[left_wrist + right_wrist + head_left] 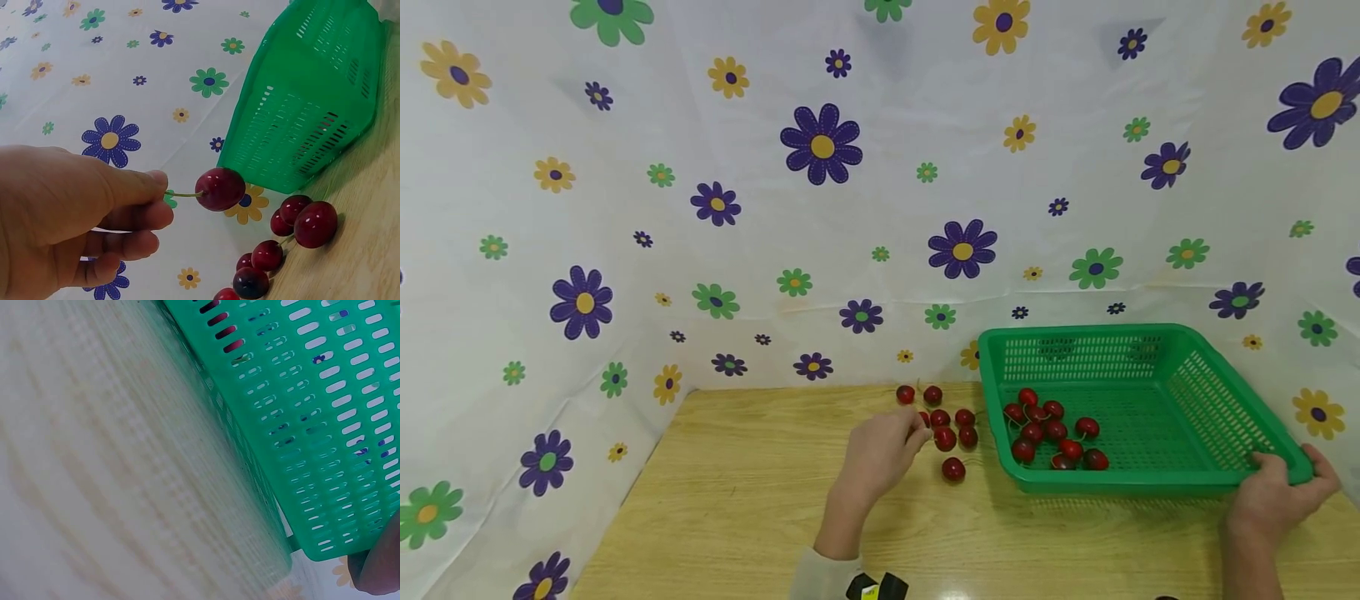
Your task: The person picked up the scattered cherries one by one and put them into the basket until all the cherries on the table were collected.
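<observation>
My left hand (883,450) pinches a dark red cherry by its thin green stem between thumb and forefinger. In the left wrist view the cherry (220,189) hangs in front of the fingertips, above the table, while the other fingers curl loosely below. Several loose cherries (953,469) lie on the wood around that hand. My right hand (1281,492) grips the near right corner of a green plastic basket (1120,478), thumb over the rim. Part of a right finger (378,562) shows under the basket's corner in the right wrist view.
Several cherries (1055,429) with stems sit in the left part of the basket. The light wooden table (737,483) extends to the left and in front. A white flowered cloth (880,208) rises behind and at both sides.
</observation>
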A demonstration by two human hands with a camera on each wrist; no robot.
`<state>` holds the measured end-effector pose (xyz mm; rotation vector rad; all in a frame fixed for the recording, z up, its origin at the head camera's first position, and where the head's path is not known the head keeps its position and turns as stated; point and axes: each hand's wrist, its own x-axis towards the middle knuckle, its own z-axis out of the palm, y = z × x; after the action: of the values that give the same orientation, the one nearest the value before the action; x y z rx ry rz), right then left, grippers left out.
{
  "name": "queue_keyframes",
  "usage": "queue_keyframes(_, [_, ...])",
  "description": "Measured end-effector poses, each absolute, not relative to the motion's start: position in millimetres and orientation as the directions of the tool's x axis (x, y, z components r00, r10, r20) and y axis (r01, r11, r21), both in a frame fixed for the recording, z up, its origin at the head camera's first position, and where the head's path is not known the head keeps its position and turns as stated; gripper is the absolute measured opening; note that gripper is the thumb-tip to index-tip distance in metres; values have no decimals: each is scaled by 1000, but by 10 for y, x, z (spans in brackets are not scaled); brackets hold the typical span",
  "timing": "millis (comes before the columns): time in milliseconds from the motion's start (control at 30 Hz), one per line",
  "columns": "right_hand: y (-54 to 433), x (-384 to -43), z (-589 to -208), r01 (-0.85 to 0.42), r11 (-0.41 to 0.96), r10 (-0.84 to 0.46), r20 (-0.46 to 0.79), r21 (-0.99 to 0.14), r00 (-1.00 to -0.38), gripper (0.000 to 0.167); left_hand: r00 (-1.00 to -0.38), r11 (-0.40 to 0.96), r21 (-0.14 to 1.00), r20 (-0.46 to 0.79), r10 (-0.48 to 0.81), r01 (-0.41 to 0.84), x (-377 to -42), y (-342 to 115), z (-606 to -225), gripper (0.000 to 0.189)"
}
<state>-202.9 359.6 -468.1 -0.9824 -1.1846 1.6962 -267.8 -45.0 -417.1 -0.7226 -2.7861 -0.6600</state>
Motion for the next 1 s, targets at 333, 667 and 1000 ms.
queue_keyframes(333, [3611, -2017, -4697, -194, -241, 910, -153, -951, -385, 50, -844, 764, 382, 365, 393, 521, -2648, -354, -4164, 14])
queue_keyframes(667, [3623, -2040, -4709, -207, -218, 920, -131, -954, -369, 51, -763, 727, 304, 463, 452, 616, -2688, -101, -3951, 14])
queue_keyframes(1000, [3656, -2034, -4728, -203, -206, 915, -114, -957, -387, 54, -594, 619, 194, 591, 546, 761, -2793, 430, -3752, 13])
